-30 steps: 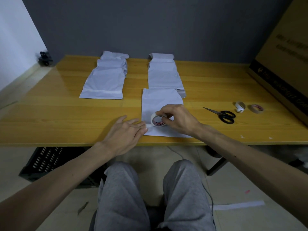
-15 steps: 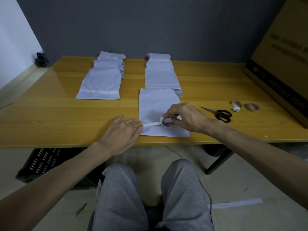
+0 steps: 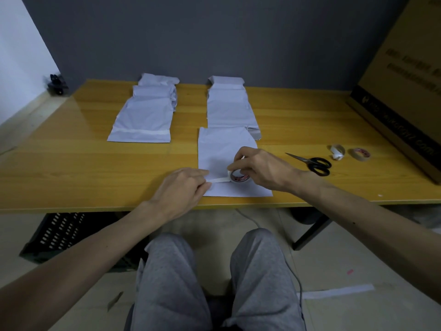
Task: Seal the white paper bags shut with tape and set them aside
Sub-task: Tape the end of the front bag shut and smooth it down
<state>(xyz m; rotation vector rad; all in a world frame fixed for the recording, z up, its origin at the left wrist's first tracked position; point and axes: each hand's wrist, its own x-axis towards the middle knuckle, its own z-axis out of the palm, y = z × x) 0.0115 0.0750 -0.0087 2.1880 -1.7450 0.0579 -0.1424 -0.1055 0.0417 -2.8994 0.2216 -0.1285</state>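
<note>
Black scissors (image 3: 312,163) lie beside the white bag (image 3: 219,149).

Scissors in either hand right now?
No, the scissors lie on the table apart from the right hand, which holds the tape roll; the left hand pinches the tape end.

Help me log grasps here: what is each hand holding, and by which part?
The right hand grips the tape roll by its rim; the left hand pinches the pulled-out strip at its free end.
</note>
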